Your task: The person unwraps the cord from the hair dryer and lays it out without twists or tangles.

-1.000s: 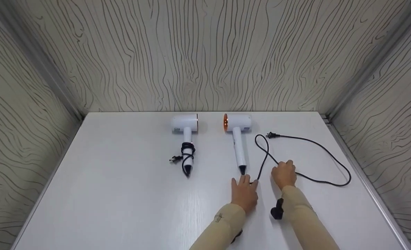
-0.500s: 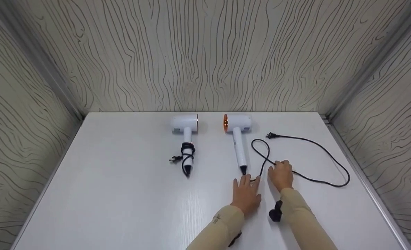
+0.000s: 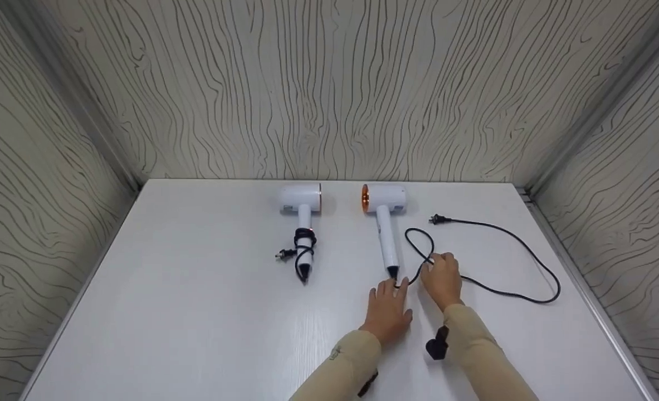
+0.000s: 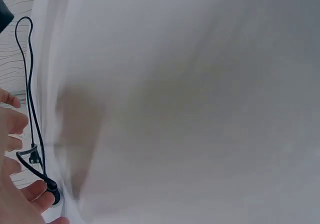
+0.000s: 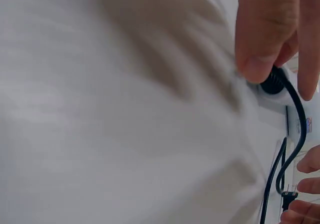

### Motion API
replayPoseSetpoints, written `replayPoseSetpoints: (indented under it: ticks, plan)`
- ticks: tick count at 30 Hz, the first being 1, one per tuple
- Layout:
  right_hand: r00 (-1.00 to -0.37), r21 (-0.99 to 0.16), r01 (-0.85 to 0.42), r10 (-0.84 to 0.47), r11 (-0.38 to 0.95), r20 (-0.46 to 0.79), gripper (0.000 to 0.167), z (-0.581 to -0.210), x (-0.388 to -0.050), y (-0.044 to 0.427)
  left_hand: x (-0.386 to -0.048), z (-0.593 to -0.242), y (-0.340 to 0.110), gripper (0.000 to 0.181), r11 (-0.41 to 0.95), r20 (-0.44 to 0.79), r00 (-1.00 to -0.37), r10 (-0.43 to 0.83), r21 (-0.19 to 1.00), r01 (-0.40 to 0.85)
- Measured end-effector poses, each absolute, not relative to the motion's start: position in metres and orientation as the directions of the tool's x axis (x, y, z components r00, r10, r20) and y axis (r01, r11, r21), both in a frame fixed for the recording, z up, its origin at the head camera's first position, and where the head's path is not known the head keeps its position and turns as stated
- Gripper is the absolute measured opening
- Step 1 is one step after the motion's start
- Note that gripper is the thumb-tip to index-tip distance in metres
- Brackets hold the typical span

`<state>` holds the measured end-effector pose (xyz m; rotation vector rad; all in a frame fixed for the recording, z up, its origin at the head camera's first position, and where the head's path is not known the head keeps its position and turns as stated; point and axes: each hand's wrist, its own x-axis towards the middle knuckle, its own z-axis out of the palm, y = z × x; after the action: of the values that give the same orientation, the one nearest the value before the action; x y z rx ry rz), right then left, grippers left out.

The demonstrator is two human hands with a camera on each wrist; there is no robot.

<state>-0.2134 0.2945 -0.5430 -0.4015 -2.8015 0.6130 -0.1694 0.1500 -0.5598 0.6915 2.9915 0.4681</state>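
Left hand, fingers spread apart, touches the loose power cord of a hair dryer; right hand covers more cord, grip unclear.

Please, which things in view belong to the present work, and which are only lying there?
Apparently in the work:
Orange-mouthed white hair dryer
Loose black cord, under the right hand
Loose cord's black plug

Only lying there:
Other white hair dryer, wound black cord round its handle
Wound cord's black plug
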Motion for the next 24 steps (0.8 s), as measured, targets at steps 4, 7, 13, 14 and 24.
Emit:
replayPoseSetpoints:
  ticks: [4,7,13,14,24]
  plan:
    - [-0.939,-0.462,0.15,0.273,0.874,0.211,0.034,-0.54,-0.214,0.276,-0.172,-0.564,0.13,0.048,0.796,0.116,-0.894,0.432,0.418,0.439]
    - [-0.943,-0.471,0.104,0.237,0.876,0.232,0.033,-0.538,-0.214,0.262,-0.172,-0.568,0.112,0.038,0.728,0.172,-0.896,0.409,0.531,0.434]
    - [-0.91,-0.361,-0.003,0.147,0.933,0.387,0.025,-0.538,-0.212,0.234,-0.169,-0.577,0.071,0.028,0.567,0.205,-0.916,0.346,0.732,0.378]
    - [-0.901,-0.353,-0.023,0.133,0.935,0.412,0.024,-0.538,-0.212,0.229,-0.168,-0.578,0.064,0.028,0.54,0.204,-0.921,0.332,0.76,0.362]
    - [-0.919,-0.455,-0.102,0.091,0.885,0.383,0.021,-0.543,-0.215,0.193,-0.168,-0.581,0.013,0.026,0.39,0.133,-0.973,0.186,0.9,0.197]
